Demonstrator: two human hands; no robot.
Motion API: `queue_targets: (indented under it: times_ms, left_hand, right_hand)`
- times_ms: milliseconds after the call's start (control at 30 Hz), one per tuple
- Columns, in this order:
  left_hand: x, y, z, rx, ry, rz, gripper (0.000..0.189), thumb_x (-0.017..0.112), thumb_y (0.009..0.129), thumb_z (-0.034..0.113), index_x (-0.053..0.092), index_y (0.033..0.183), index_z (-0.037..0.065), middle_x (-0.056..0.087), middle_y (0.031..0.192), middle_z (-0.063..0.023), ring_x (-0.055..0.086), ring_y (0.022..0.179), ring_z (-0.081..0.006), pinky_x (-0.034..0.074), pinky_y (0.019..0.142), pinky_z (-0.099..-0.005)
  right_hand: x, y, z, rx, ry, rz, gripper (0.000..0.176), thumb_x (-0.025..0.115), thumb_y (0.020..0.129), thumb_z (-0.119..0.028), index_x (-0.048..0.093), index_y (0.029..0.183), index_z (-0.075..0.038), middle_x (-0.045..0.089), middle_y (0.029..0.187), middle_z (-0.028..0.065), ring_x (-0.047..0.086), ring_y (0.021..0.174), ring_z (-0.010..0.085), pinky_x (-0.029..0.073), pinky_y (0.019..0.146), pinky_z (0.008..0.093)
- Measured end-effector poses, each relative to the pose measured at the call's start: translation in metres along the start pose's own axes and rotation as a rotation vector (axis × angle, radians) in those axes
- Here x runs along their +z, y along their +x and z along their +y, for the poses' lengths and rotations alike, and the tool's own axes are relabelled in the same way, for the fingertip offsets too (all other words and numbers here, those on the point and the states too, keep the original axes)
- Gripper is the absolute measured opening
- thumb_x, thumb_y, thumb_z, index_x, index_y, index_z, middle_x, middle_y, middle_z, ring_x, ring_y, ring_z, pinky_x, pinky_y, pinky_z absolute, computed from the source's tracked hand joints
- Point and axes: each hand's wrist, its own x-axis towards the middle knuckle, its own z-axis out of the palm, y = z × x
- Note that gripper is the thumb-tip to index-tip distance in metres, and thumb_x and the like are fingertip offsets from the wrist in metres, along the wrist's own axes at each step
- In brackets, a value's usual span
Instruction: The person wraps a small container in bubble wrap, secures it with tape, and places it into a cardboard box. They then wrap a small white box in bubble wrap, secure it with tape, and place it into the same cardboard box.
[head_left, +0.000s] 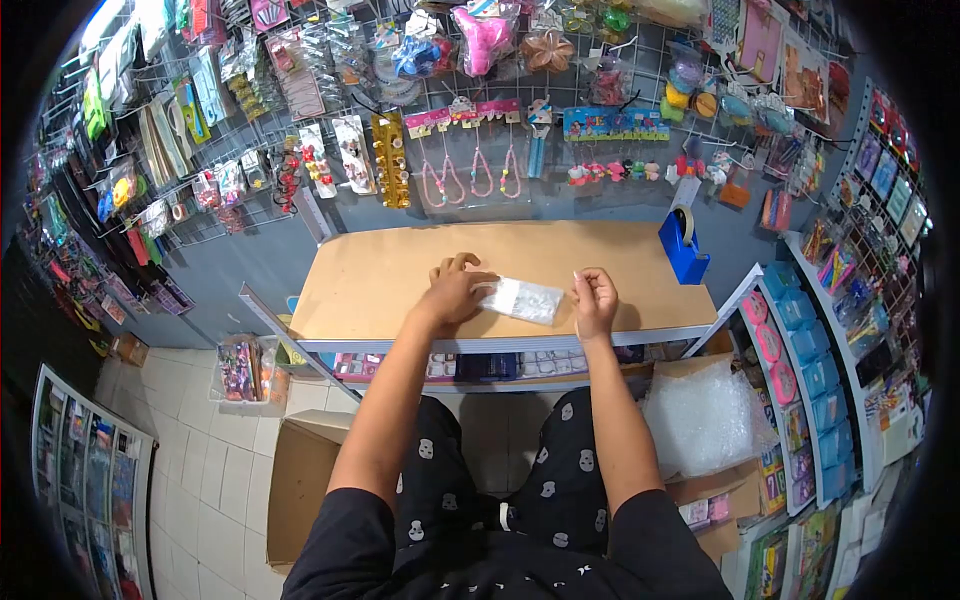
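A small clear plastic packet [537,302] with a white paper part lies on the wooden tabletop [400,262]. My left hand [455,294] is at the packet's left end, its fingers bent and gripping that end against the wood. Just right of the packet, apart from it, my right hand [596,301] is raised with thumb and fingers pinched together. A tiny whitish bit shows at those fingertips, too small to make out. Toward the table's right end stands a blue tape dispenser [684,250] with a roll of tape in it.
Wire racks of hanging hair accessories [480,150] rise behind the table. Below the tabletop is a shelf of small goods [490,366]. An open cardboard box [300,480] sits on the floor at left, and bubble wrap [705,415] at right. Blue baskets [815,355] line the right side.
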Motion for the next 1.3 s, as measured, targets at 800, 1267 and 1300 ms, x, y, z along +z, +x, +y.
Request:
queue_targets:
  times_ms: [800, 1267, 1300]
  left_hand:
    - [0.026, -0.012, 0.007, 0.283, -0.179, -0.002, 0.048, 0.052, 0.105, 0.014, 0.053, 0.152, 0.006, 0.043, 0.165, -0.0153, 0.029, 0.156, -0.0415, 0.025, 0.127, -0.0534]
    - [-0.005, -0.027, -0.001, 0.505, -0.273, -0.214, 0.109, 0.087, 0.075, 0.050, 0.041, 0.158, -0.002, 0.033, 0.167, -0.0257, 0.020, 0.159, -0.0444, 0.021, 0.130, -0.0488]
    - [-0.007, -0.027, -0.001, 0.537, -0.242, -0.218, 0.118, 0.090, 0.069, 0.054, 0.038, 0.160, -0.002, 0.031, 0.168, -0.0262, 0.020, 0.159, -0.0450, 0.021, 0.130, -0.0490]
  right_hand:
    - [0.018, -0.003, -0.019, -0.020, -0.476, -0.739, 0.017, 0.082, 0.082, -0.005, 0.082, 0.099, -0.003, 0.072, 0.097, 0.0009, 0.057, 0.068, 0.0053, 0.048, 0.063, 0.0221]
    - [0.010, -0.002, -0.024, -0.241, -0.556, -0.962, 0.041, 0.068, 0.072, 0.002, 0.082, 0.110, -0.007, 0.071, 0.118, 0.0086, 0.069, 0.091, 0.0197, 0.056, 0.081, 0.0309]
    - [0.010, -0.001, -0.026, -0.280, -0.570, -0.997, 0.044, 0.070, 0.071, 0.000, 0.082, 0.112, -0.008, 0.070, 0.122, 0.0088, 0.069, 0.095, 0.0211, 0.056, 0.086, 0.0322]
